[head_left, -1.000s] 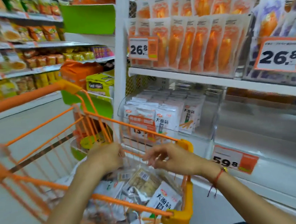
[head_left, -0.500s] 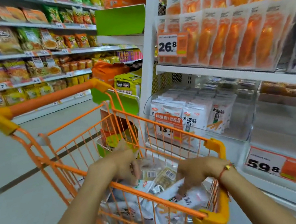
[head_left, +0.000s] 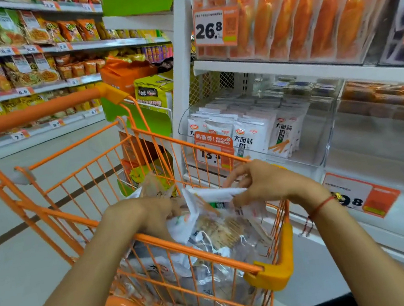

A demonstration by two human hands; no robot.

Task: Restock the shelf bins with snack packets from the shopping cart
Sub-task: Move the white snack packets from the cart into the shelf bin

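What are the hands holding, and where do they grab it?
The right hand pinches a white snack packet at its top edge, above the orange wire cart. The left hand reaches among packets; its hold is hidden.

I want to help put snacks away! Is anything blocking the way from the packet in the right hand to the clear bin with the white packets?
Only the cart's orange wire side lies between them. The right hand already holds the packet above it, so the clear bin looks reachable.
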